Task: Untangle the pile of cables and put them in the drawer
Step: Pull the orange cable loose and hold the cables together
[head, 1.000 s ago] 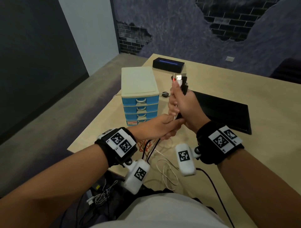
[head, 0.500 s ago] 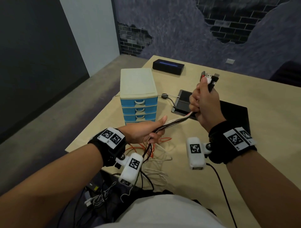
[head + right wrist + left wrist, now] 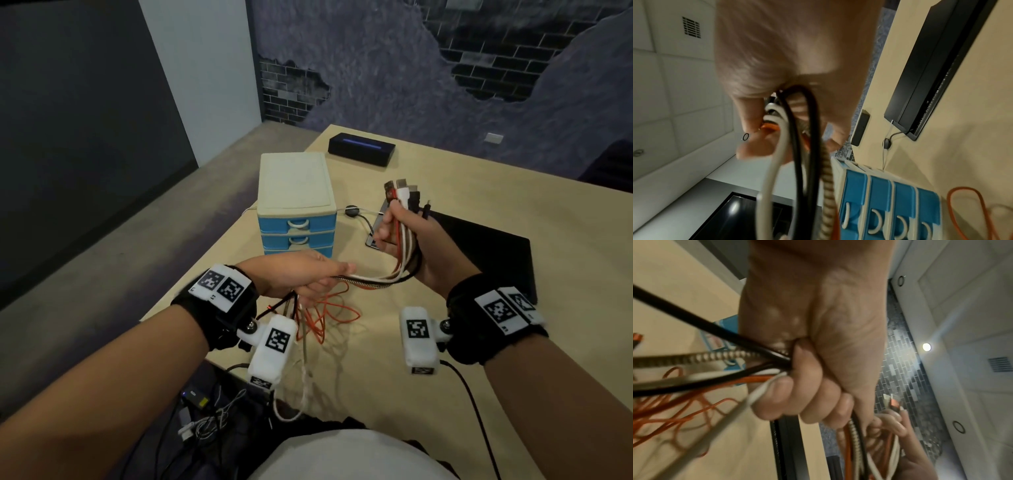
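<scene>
Both hands gripped the cables [image 3: 376, 279]: the right hand [image 3: 416, 245] was fisted around the bundle with the plugs [image 3: 404, 195] sticking up at 12 o'clock, while the left hand [image 3: 301, 279] at 9 o'clock closed its fingers [image 3: 797, 395] on the same strands. Orange loops [image 3: 329, 315] trailed onto the table [image 3: 513, 342] at 6 o'clock, and the closed blue drawers [image 3: 298, 226] stood at 11 o'clock; no writing was legible.

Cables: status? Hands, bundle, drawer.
Right hand grips cable bundle below plugs; left hand grips it further down. Tails on table, orange cable loose. Drawer unit all shut.
</scene>
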